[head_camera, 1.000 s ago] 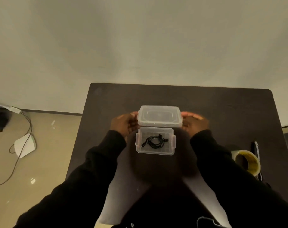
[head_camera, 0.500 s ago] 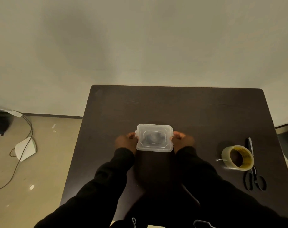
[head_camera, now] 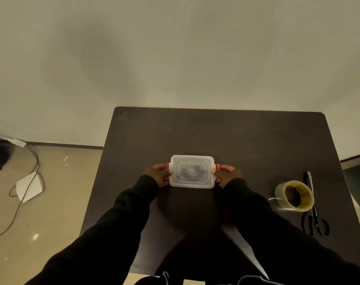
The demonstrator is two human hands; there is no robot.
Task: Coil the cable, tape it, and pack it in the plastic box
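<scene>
A small clear plastic box point(head_camera: 192, 171) sits in the middle of the dark table point(head_camera: 246, 140) with its lid on. The coiled black cable point(head_camera: 187, 171) shows dimly through the lid. Reddish side latches stick out at both ends. My left hand point(head_camera: 157, 174) presses against the left latch and my right hand point(head_camera: 228, 174) against the right latch, fingers curled on the box's ends.
A roll of clear tape point(head_camera: 295, 196) lies at the right of the table, with black scissors point(head_camera: 314, 214) just beside it near the right edge. On the floor to the left are a white device point(head_camera: 29, 187) and loose cords.
The lid, held above and behind the open box a second ago, now sits on the box. Both hands have come down to the box's side latches.
</scene>
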